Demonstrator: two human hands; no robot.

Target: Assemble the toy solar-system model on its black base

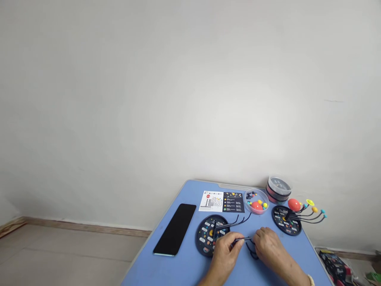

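Between my two hands runs a thin black rod (246, 238). My left hand (224, 254) pinches its left part between thumb and fingers. At the other end, my right hand (268, 244) is closed on the rod, with its fingertips partly hidden. Loose curved black rods (252, 253) lie on the table just below my right hand. Left of my hands is a dark round base (202, 247) printed with planets and labels. A post stands on it, with several curved black arms (238, 223) reaching right; my left hand covers its lower right edge.
A printed instruction sheet (212, 207) lies behind the base, beside a clear bowl (247, 205) of coloured balls. Further right are a planet model with a red ball (294, 204) and stacked round containers (277, 194). A black phone-like slab (175, 229) lies left on the blue table (184, 270).
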